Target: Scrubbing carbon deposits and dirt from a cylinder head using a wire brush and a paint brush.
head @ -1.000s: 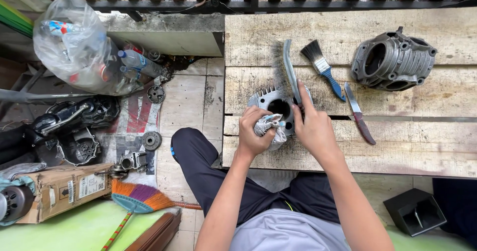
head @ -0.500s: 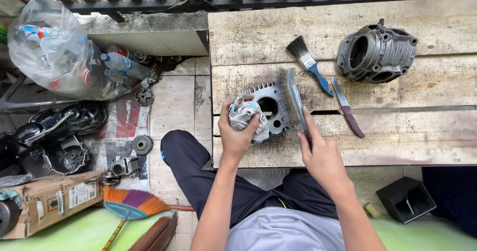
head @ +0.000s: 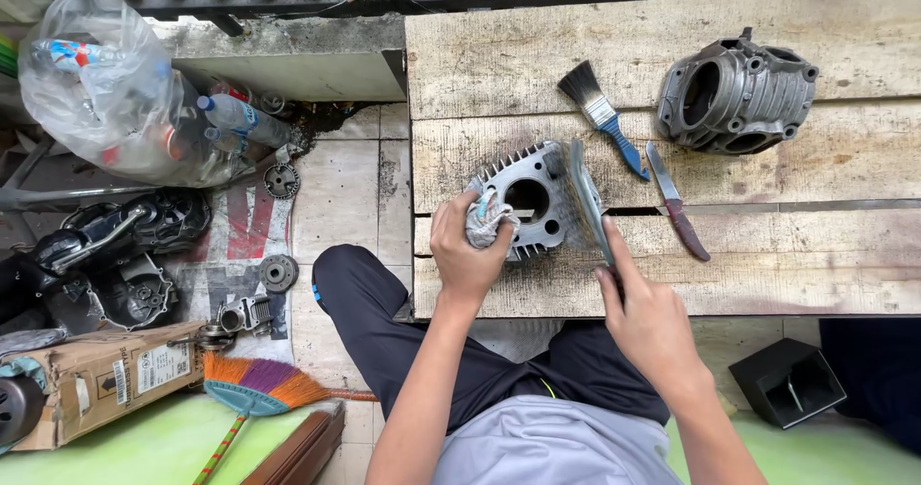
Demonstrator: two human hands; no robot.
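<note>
A finned metal engine cylinder point(head: 533, 197) lies on the wooden plank bench point(head: 767, 264). My left hand point(head: 465, 255) grips a crumpled grey rag point(head: 489, 221) and presses it against the cylinder's left side. My right hand point(head: 648, 317) holds the handle of a wire brush point(head: 585, 202), whose bristles rest on the cylinder's right side.
On the bench lie a blue-handled paintbrush point(head: 604, 116), a knife point(head: 676, 202) and a grey engine casing point(head: 739, 92). Left of the bench, the floor holds a plastic bag of bottles point(head: 115, 92), engine parts point(head: 115, 255), a cardboard box point(head: 106, 379) and a colourful broom point(head: 254, 389). A black tray point(head: 787, 384) sits lower right.
The view has shifted, so the bench appears further right. My left hand with the rag stays on the cylinder; my right hand has slid down the brush handle, toward me.
</note>
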